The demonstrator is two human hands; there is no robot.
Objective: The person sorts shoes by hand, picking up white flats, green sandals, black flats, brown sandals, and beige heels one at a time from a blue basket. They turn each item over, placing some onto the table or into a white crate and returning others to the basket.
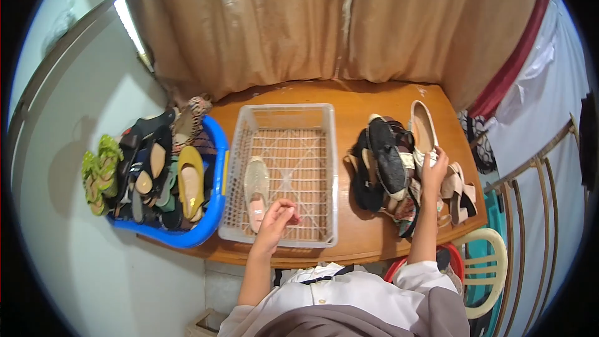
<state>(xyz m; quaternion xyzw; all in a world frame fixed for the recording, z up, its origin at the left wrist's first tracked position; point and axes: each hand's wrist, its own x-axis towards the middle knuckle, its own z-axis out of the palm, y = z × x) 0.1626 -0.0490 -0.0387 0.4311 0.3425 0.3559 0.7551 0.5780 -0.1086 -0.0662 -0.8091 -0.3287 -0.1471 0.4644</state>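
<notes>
A clear plastic basket [331,175] stands in the middle of the wooden table, with one pale glittery flat shoe [256,178] lying along its left side. My left hand [275,223] is over the basket's near part, beside that shoe's heel; its fingers are loosely curled and apart, and I see nothing held in them. On the right, my right hand [435,170] grips a white flat shoe [422,126] by its near end, its toe or heel partly covered by my fingers. Next to it lies a pile of shoes, including a black shoe [388,165] and a beige strappy sandal [458,193].
At the left, a blue basket [215,203] is heaped with shoes, among them a yellow flat [191,181] and green sandals [100,171]. Brown curtains [262,25] hang behind the table [368,97]. A cream plastic chair [499,262] and metal rack [546,168] are at right.
</notes>
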